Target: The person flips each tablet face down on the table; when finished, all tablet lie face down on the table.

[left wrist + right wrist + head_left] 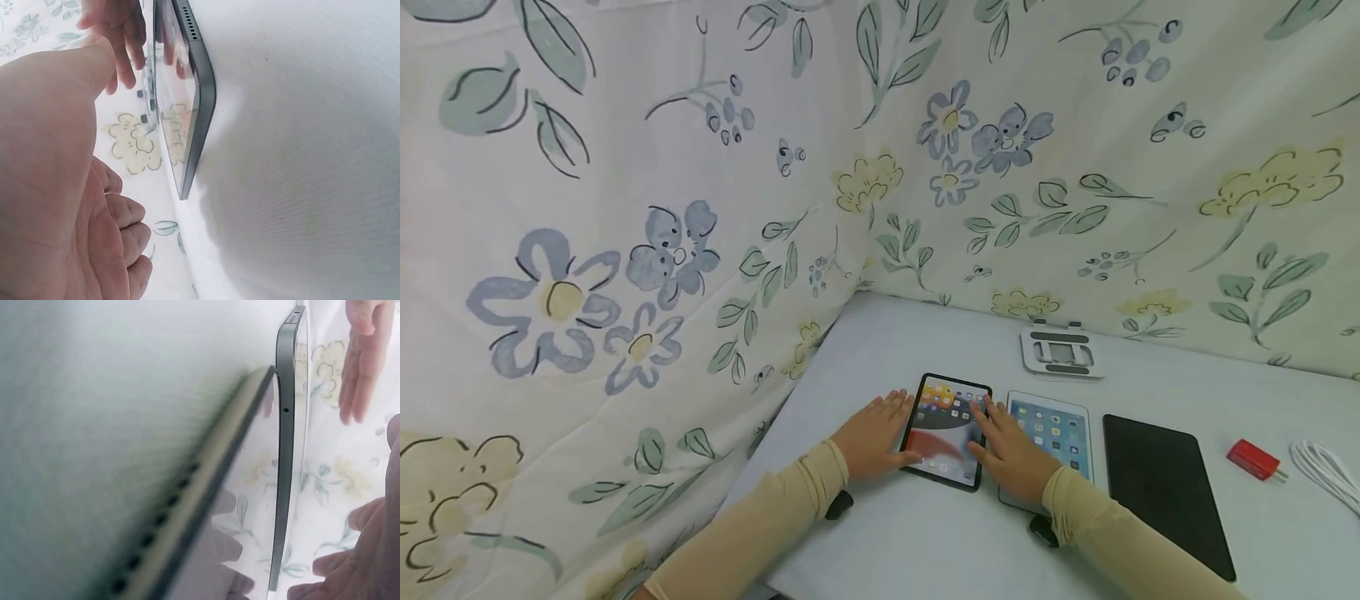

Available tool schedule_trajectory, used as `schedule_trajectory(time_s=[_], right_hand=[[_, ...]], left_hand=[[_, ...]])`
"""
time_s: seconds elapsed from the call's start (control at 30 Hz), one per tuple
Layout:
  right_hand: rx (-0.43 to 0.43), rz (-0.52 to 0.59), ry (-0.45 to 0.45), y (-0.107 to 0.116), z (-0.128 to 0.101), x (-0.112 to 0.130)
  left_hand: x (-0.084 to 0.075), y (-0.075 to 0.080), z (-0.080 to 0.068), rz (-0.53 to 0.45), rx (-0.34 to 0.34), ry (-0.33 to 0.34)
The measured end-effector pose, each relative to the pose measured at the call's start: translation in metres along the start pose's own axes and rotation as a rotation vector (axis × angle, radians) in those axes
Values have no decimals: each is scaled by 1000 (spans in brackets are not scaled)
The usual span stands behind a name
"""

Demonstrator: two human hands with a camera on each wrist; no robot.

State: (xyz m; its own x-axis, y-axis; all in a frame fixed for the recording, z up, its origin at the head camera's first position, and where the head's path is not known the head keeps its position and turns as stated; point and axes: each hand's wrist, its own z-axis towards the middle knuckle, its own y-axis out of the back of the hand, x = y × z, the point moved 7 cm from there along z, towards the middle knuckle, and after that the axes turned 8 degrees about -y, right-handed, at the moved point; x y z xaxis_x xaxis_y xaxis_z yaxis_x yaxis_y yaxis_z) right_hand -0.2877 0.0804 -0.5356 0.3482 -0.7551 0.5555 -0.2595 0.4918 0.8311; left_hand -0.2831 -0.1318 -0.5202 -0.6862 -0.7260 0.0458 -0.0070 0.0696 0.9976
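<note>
A black-rimmed tablet (946,446) with its screen lit lies flat on the white table. My left hand (868,440) is at its left side, the thumb reaching over the lower left edge. In the left wrist view that hand (56,162) appears raised beside the tablet's grey edge (205,87). Over the tablet's right side and the neighbouring white tablet (1060,427) spreads my right hand (1018,462), fingers extended. The right wrist view shows the white tablet's speaker edge (187,506) close up, below the right hand (362,556). Whether fingertips touch the glass, I cannot tell.
A dark flat slab (1165,492), perhaps a tablet, lies right of the white tablet. Farther right are a red plug charger (1253,459) and a coiled white cable (1324,473). A silver folding stand (1037,357) lies at the back, near the floral curtain (925,208).
</note>
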Motion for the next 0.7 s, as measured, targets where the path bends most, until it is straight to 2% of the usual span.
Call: schedule_trajectory(time_s=[0.2, 0.5, 0.7], right_hand=[[14, -17, -12, -5, 2, -3], [90, 2, -74, -9, 8, -5], [115, -12, -90, -11, 11, -3]], left_hand=[[0, -5, 0, -6, 2, 1], [2, -13, 2, -23, 8, -1], [1, -16, 3, -91, 56, 4]])
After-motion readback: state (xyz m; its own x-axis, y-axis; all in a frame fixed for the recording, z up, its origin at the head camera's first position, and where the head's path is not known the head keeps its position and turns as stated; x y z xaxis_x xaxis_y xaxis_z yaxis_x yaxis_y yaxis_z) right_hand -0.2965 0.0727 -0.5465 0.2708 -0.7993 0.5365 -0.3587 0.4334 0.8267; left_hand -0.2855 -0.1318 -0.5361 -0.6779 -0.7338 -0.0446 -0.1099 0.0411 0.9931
